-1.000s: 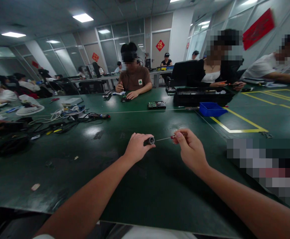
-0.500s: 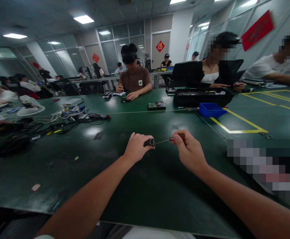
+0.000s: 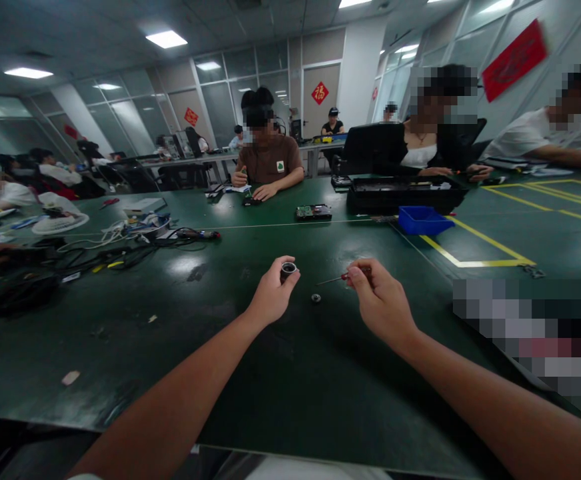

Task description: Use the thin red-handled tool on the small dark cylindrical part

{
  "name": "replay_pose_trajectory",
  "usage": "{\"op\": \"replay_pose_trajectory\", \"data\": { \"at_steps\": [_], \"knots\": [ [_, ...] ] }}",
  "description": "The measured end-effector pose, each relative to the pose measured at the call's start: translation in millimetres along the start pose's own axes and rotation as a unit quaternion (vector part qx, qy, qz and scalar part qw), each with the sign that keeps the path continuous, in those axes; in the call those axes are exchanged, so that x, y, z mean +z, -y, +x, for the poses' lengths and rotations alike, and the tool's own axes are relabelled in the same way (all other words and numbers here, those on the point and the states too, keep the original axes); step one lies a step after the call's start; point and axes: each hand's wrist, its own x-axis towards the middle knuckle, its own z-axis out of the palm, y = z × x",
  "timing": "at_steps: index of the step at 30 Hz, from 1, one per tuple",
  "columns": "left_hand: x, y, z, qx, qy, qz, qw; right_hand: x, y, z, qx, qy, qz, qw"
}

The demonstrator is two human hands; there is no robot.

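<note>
My left hand [image 3: 271, 293] is closed round a dark cylindrical tube [image 3: 288, 270] with a light metal rim, its hollow end turned up toward me. In my right hand [image 3: 380, 297] is a screwdriver [image 3: 333, 279] with a red handle, its thin shaft pointing left toward the tube but apart from it. A small round part [image 3: 316, 299], dark with a light centre, lies on the green table between the two hands. The fingers of my left hand hide most of the tube.
A blue bin [image 3: 424, 221] stands at the right beside a black case [image 3: 405, 195]. Ahead lies a green circuit board [image 3: 313, 212]. Tangled cables [image 3: 120, 243] cover the left side. A co-worker [image 3: 270, 160] sits across the table.
The small round part now lies on the table below the tube. My left hand has tilted the tube's open end upward, and the screwdriver tip has come away from it.
</note>
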Motion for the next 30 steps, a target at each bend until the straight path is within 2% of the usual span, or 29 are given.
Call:
{"op": "replay_pose_trajectory", "data": {
  "at_steps": [4, 8, 11, 15, 19, 21, 24, 30],
  "knots": [
    [1.6, -9.1, -5.5, -0.012, 0.027, 0.048, 0.998, -0.3, 0.4, 0.2, 0.0, 0.002, 0.001, 1.0],
    [7.9, -14.3, -8.8, 0.032, 0.07, 0.155, 0.985, -0.5, 0.1, 0.7, 0.001, -0.003, -0.002, 1.0],
    [13.9, -12.0, -8.3, 0.067, 0.113, 0.236, 0.963, 0.1, 0.1, 1.3, -0.003, -0.007, -0.01, 1.0],
    [20.6, -10.8, -5.6, 0.077, 0.154, 0.345, 0.923, 1.5, 0.0, 1.6, -0.011, -0.009, -0.013, 1.0],
    [24.5, -12.6, -2.7, 0.076, 0.195, 0.383, 0.899, 2.0, -2.1, 1.1, -0.018, -0.01, -0.01, 1.0],
    [24.2, -11.7, -2.4, 0.074, 0.19, 0.368, 0.907, 1.6, -3.3, 0.8, -0.019, -0.007, -0.009, 1.0],
    [19.2, -7.9, -2.5, 0.051, 0.155, 0.306, 0.938, 0.7, -4.4, 0.2, -0.02, -0.003, -0.001, 1.0],
    [-8.2, 0.6, 8.8, -0.012, 0.044, 0.148, 0.988, -0.1, -5.1, -0.8, -0.021, 0.009, 0.015, 1.0]
  ]
}}
